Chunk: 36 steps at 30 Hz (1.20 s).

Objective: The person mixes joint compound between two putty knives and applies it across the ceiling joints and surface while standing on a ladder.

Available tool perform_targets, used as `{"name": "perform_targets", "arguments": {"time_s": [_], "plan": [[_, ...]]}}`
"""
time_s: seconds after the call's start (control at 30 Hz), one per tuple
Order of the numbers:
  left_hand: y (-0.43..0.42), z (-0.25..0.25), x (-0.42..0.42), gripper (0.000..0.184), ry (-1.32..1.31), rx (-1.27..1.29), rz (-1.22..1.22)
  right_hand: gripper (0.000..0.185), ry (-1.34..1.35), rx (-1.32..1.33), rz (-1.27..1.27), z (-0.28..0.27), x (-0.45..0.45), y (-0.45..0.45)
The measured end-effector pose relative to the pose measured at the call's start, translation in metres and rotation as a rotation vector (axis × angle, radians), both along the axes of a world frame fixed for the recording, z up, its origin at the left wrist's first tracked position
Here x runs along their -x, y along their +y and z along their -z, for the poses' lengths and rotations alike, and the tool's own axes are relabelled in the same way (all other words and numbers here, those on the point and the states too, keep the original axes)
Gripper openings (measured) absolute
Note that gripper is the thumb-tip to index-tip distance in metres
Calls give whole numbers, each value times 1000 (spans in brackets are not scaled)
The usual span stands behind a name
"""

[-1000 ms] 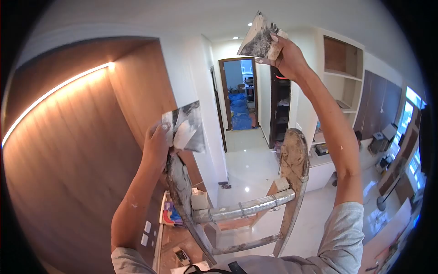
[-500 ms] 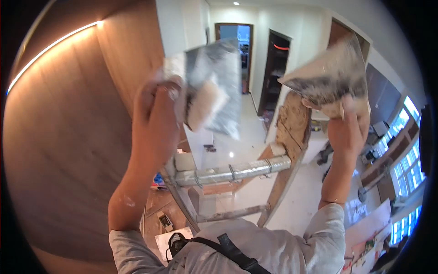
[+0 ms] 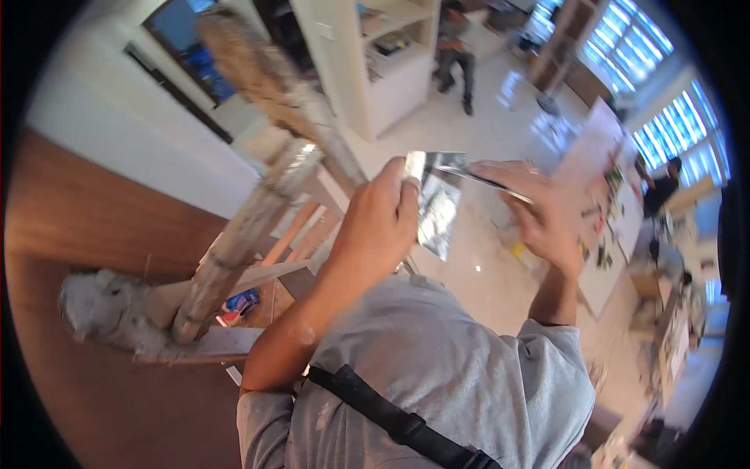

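Note:
My left hand [image 3: 381,215] is closed around the pale grip of a wide putty knife. Whitish putty [image 3: 440,213] lies on the knife's shiny metal blade [image 3: 430,236]. My right hand [image 3: 551,215] grips a second putty knife [image 3: 486,180], seen nearly edge-on, its blade pointing left. The two blades come close together in front of my chest, and the right one reaches the upper corner of the left one. Whether they touch is unclear. Its handle is mostly hidden by my fingers.
A worn wooden ladder [image 3: 251,223] stands to my left, its end caked with grey material [image 3: 98,305]. Below is a pale tiled floor [image 3: 492,273]. One person [image 3: 455,51] is near shelving [image 3: 398,86]; others are beside a tool-strewn worktable [image 3: 605,270] at right.
My view has swung right and down, so the ladder now appears at left. Both hands have come closer together, bringing the two blades from far apart to nearly meeting.

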<state>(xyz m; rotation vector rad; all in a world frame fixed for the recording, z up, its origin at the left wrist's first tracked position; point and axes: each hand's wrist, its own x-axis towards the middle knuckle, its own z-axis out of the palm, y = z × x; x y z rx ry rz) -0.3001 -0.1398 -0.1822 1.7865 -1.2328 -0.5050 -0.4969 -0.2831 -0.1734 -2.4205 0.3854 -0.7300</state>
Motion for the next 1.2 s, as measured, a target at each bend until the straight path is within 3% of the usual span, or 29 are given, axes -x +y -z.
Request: {"name": "perform_targets", "arguments": {"time_s": [0.13,0.17,0.27,0.4,0.5,0.57,0.77,0.9,1.0,1.07,1.17,1.2], "plan": [[-60,45,-1,25,101,-357,150,33,134,-273,306,99,9,8],[-75,63,-5,27,161,-470,185,32,61,-417,303,131,8,7],[-116,155,-19,30,-694,-288,636,25,2,-972,343,215,9,15],[-148,170,4,24,-415,-910,641,22,-90,-1524,436,253,-2,39],[-151,174,14,25,-283,-1073,567,24,-133,-1653,382,318,9,39],[-152,182,18,27,-220,-1094,580,24,-152,-1717,326,322,15,40],[-158,195,32,23,-379,-1062,636,24,-193,-1865,235,300,26,43],[-166,224,34,21,-466,-979,527,28,-192,-1906,144,311,32,44],[-163,232,25,22,-418,-790,395,30,-237,-1965,49,284,36,49],[-153,233,22,25,-414,-570,252,31,-365,-1878,113,263,48,49],[-134,190,21,28,-31,-474,96,34,-474,-1564,295,223,82,37],[-130,196,18,28,83,-397,56,39,-469,-1469,351,221,97,29]]}}
